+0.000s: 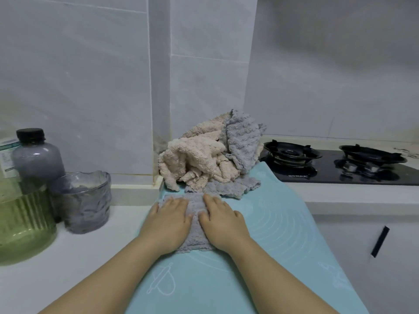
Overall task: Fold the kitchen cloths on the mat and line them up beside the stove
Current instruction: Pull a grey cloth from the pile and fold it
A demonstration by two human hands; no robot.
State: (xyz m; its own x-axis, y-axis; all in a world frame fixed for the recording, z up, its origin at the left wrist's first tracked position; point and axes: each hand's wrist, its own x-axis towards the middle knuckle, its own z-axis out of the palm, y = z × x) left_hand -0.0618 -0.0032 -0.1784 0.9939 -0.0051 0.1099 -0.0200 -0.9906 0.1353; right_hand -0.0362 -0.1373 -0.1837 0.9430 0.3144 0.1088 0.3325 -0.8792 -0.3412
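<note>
far left on the white counter: a green ribbed glass jar, a black-capped smoky grey bottle behind it, and a grey textured tumbler just beside both. the left hand lay flat, palm down and fingers straight, on the left part of the near grey cloth. it grasped nothing, just pressed. that cloth sat on the light blue mat, toward its far end, running back toward the person between the two hands (its edges were hidden under the palms, so the fold count was unclear). the right hand was the same: released, fingers extended, pressing the cloth's right part, close to the left hand. behind the hands a heap sat at the mat's far edge against the tiled wall: a crumpled beige cloth on the left, a grey waffle cloth draped over its right side, and a flat grey cloth sticking out under the heap, touching the near one's far end. right of the heap was a black two-burner gas stove, with the mat's edge just beside it. lower right was a white cabinet door with a black handle.
</note>
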